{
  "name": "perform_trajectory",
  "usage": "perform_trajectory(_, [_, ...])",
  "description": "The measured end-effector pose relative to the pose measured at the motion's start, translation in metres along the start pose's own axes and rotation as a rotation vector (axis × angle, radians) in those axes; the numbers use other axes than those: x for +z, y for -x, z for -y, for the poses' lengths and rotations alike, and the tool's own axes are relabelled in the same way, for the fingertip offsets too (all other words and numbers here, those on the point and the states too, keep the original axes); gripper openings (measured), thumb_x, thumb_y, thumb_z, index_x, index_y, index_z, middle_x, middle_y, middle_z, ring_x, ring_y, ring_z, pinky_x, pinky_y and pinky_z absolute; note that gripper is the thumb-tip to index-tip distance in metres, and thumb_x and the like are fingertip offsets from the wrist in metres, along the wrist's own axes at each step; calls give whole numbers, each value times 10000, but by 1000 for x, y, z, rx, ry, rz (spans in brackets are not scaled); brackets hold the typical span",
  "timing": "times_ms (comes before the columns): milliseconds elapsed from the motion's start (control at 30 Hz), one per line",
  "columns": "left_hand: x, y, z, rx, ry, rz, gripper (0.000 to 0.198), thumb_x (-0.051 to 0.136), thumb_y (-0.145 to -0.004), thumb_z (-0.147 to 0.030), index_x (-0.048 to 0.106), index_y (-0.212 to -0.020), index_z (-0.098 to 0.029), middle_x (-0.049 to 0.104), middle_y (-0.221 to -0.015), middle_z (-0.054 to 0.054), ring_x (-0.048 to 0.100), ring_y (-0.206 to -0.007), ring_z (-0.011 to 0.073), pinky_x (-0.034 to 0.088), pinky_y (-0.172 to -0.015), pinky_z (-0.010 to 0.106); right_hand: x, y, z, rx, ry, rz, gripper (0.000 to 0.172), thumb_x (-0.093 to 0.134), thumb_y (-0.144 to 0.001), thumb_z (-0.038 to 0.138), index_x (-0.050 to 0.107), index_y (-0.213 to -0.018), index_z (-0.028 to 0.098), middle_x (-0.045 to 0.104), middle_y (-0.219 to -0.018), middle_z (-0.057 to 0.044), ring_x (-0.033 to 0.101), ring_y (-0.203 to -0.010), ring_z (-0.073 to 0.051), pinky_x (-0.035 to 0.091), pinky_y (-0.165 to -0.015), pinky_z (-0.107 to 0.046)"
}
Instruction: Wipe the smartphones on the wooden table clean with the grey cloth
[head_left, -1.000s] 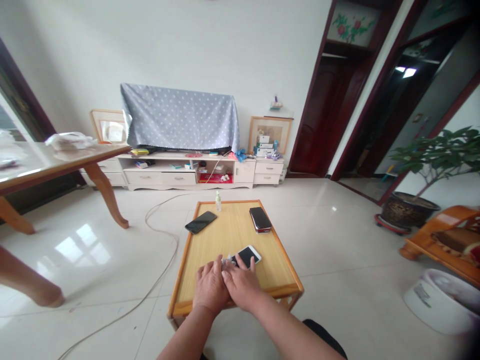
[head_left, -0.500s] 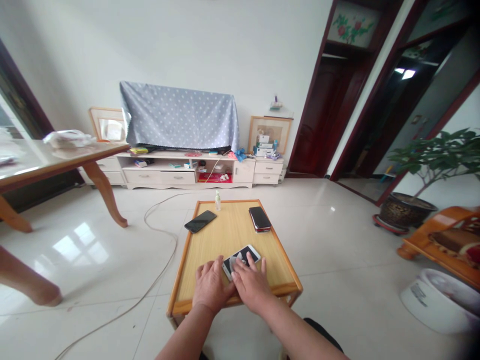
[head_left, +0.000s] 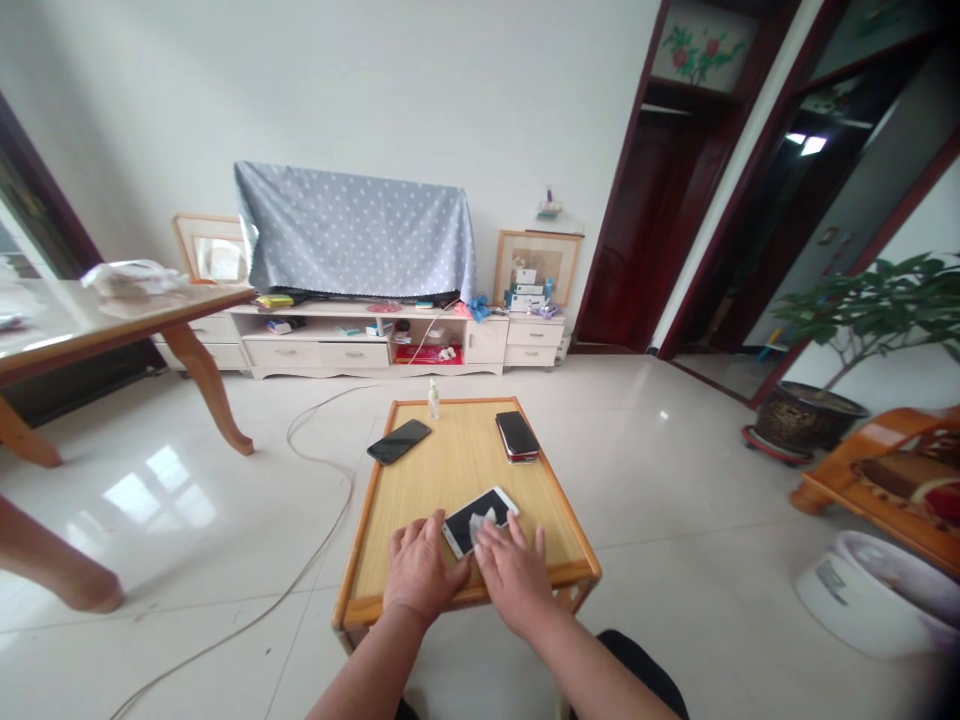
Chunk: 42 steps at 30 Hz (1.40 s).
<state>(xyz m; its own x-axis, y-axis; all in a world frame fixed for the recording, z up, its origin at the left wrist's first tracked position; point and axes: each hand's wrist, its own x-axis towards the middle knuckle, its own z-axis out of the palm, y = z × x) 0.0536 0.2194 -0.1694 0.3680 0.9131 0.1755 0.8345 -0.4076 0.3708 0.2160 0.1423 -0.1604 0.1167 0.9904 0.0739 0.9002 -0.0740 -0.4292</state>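
A white-framed smartphone (head_left: 461,528) with a dark screen lies slanted on the small wooden table (head_left: 450,470). My left hand (head_left: 421,572) grips its near left corner, thumb along the near edge and index finger by the left end. Under the fingertips of my right hand (head_left: 517,572) is a crumpled whitish wipe or tissue (head_left: 480,522), pressed on the screen. Farther up the table are a black phone (head_left: 399,442) at left and a stack of dark phones (head_left: 517,435) at right. A small clear pump bottle (head_left: 433,400) stands at the far edge.
A white TV cabinet (head_left: 322,355) with a cloth-covered screen (head_left: 360,230) stands by the wall. A larger table (head_left: 142,320) is at left, with a cable (head_left: 330,540) on the floor. At right are a potted plant (head_left: 806,415), a wooden chair (head_left: 870,480) and a white bucket (head_left: 874,595).
My right hand has slid slightly right and toward me with the wipe across the screen, uncovering more of its left part. My left hand stays at the phone's corner.
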Motion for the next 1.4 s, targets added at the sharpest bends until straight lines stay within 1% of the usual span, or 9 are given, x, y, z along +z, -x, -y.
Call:
perform_trajectory(133, [-1, 0, -1, 7, 5, 2, 704, 636, -730, -476, 475, -1356, -198, 643, -1291, 132, 498, -1274, 302, 221, -1114, 435, -7, -17, -25, 198, 85, -61, 524, 189, -1050, 495, 527, -1426, 354, 440, -1540, 26, 133, -1515, -338, -9, -1144, -708])
perform_trajectory(333, [3, 0, 3, 17, 9, -21, 684, 641, -718, -451, 495, -1337, -198, 644, -1276, 127, 504, -1263, 305, 232, -1111, 432, 3, -25, -29, 172, 167, -57, 554, 179, -1041, 516, 536, -1423, 332, 443, -1541, -14, 161, -1510, -325, -46, -1150, -681])
perform_trajectory(500, [2, -1, 2, 5, 1, -1, 685, 641, -722, -453, 491, -1341, -200, 637, -1288, 138, 509, -1257, 299, 234, -1112, 421, -1, -53, -19, 209, 135, -33, 569, 129, -1051, 505, 517, -1432, 338, 410, -1564, -15, 127, -1515, -333, -6, -1125, -723])
perform_trajectory(633, [-1, -1, 1, -11, -1, 39, 657, 609, -767, -452, 470, -1358, -200, 628, -1315, 134, 503, -1267, 287, 246, -1105, 413, 2, -53, 9, -7, 59, 26, 555, 135, -1057, 512, 512, -1430, 347, 459, -1533, -7, 184, -1505, -310, -19, -1144, -696])
perform_trajectory(733, [-1, -1, 1, -10, -7, 48, 561, 529, -826, -335, 460, -1363, -188, 627, -1328, 126, 498, -1273, 258, 249, -1097, 402, 7, -33, 25, -184, 12, 49, 529, 145, -1062, 505, 433, -1483, 362, 485, -1514, -1, 225, -1495, -283, -41, -1163, -662])
perform_trajectory(800, [-1, -1, 0, -12, -13, 51, 568, 526, -808, -279, 459, -1363, -179, 625, -1336, 127, 492, -1280, 252, 239, -1103, 398, 8, -19, 25, -204, 4, 47, 519, 161, -1062, 498, 422, -1490, 363, 482, -1517, 3, 217, -1498, -290, -50, -1168, -654])
perform_trajectory(1133, [-8, 1, -5, -25, 5, 31, 661, 637, -750, -454, 499, -1343, -198, 637, -1291, 142, 498, -1285, 304, 228, -1126, 418, -10, -15, -48, 245, 193, -37, 519, 259, -1033, 442, 469, -1478, 279, 433, -1547, -61, 138, -1511, -344, 6, -1140, -707])
perform_trajectory(1300, [-3, 0, -1, -10, -8, 15, 621, 594, -792, -434, 495, -1350, -180, 649, -1253, 140, 539, -1222, 290, 243, -1112, 418, -15, -20, -69, 253, 203, -110, 454, 361, -1000, 379, 531, -1413, 297, 491, -1507, -51, 271, -1461, -324, 52, -1155, -671])
perform_trajectory(1400, [-2, 0, 0, 2, -13, 18, 597, 575, -805, -401, 493, -1354, -180, 645, -1264, 140, 531, -1237, 283, 240, -1113, 416, -20, -25, -66, 160, 189, -156, 474, 433, -967, 341, 521, -1427, 271, 492, -1505, -59, 316, -1438, -288, 96, -1195, -564])
